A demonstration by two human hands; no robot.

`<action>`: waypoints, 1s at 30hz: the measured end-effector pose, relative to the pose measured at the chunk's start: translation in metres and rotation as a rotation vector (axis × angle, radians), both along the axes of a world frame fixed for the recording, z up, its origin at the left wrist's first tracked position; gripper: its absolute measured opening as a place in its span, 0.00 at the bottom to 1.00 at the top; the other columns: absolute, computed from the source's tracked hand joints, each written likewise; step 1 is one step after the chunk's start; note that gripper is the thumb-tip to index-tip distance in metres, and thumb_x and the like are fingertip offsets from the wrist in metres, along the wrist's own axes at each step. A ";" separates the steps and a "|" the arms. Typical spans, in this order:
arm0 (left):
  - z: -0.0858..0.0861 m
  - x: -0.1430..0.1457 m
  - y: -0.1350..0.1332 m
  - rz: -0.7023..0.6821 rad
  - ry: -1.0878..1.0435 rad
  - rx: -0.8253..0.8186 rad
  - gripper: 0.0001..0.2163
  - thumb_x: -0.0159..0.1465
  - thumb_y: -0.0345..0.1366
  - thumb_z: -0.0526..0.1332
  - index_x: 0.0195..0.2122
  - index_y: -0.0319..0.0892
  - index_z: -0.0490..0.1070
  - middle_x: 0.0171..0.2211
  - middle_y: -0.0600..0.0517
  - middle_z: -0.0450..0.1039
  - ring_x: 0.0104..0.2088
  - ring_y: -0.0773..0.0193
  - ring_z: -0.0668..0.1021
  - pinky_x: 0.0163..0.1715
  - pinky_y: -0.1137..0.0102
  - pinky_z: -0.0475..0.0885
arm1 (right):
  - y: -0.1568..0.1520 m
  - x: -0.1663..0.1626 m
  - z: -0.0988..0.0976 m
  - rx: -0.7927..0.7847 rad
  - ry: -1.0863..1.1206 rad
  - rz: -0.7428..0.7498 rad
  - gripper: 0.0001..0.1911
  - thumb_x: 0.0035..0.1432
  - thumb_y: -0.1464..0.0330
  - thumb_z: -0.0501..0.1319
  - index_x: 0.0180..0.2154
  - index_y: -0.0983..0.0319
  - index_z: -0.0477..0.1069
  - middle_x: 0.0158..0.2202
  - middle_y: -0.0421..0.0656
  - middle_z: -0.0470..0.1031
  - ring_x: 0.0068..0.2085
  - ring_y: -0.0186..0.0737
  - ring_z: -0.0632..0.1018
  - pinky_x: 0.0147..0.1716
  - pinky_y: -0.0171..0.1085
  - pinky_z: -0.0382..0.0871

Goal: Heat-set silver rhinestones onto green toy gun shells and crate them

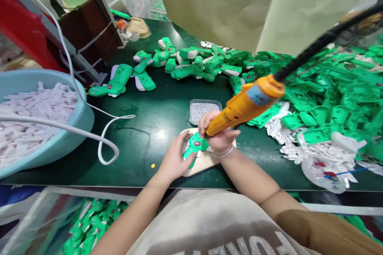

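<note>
My right hand is wrapped round an orange electric screwdriver, tilted with its black cable leading up to the right. Its tip points down at a green and white plastic toy piece with dark spots and a red round mark. My left hand grips the near left side of this piece, thumb on top. Beneath the piece lies a pale wooden board. Just behind the board stands a clear tray full of small silvery screws. The screwdriver's bit is hidden by my right hand.
Assembled green toys lie in a row at the back. Green shells and white parts pile up at right. On the left stand a blue basin of white strips and a looping white cable.
</note>
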State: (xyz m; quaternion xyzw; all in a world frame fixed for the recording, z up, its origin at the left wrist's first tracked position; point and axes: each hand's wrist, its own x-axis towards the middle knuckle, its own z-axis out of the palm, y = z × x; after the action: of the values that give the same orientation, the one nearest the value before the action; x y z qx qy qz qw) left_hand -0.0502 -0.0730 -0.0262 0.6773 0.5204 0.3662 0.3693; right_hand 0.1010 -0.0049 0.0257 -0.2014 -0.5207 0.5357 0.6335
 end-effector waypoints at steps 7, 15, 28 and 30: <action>-0.006 0.001 0.002 -0.014 0.065 0.070 0.26 0.60 0.33 0.63 0.60 0.42 0.63 0.54 0.41 0.75 0.54 0.50 0.78 0.56 0.51 0.73 | 0.007 -0.027 -0.023 -0.083 -0.052 0.115 0.36 0.44 0.31 0.59 0.25 0.58 0.65 0.17 0.35 0.63 0.15 0.30 0.61 0.13 0.34 0.54; -0.009 0.001 0.001 -0.017 0.045 0.025 0.32 0.59 0.35 0.64 0.65 0.43 0.57 0.61 0.39 0.70 0.60 0.48 0.74 0.62 0.48 0.67 | 0.005 -0.019 -0.013 -0.031 -0.046 0.013 0.35 0.50 0.31 0.54 0.26 0.58 0.65 0.17 0.36 0.64 0.15 0.31 0.61 0.13 0.34 0.53; 0.001 -0.010 0.006 -0.208 0.055 0.031 0.38 0.55 0.31 0.65 0.68 0.45 0.55 0.66 0.41 0.64 0.66 0.46 0.67 0.67 0.47 0.60 | -0.025 -0.018 -0.029 -0.073 -0.063 0.100 0.36 0.47 0.31 0.58 0.25 0.58 0.67 0.17 0.37 0.65 0.15 0.33 0.62 0.15 0.36 0.55; 0.004 -0.017 0.008 -0.313 0.064 0.000 0.44 0.53 0.32 0.68 0.70 0.46 0.51 0.69 0.41 0.59 0.69 0.44 0.63 0.68 0.47 0.58 | -0.025 -0.018 -0.026 -0.086 -0.064 0.067 0.36 0.47 0.30 0.57 0.25 0.58 0.67 0.17 0.36 0.65 0.15 0.33 0.62 0.16 0.36 0.55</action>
State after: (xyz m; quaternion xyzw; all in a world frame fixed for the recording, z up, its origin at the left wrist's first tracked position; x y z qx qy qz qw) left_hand -0.0673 -0.0648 -0.0220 0.7615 0.4198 0.2825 0.4050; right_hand 0.0830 -0.0299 0.0000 -0.2279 -0.5237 0.5716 0.5891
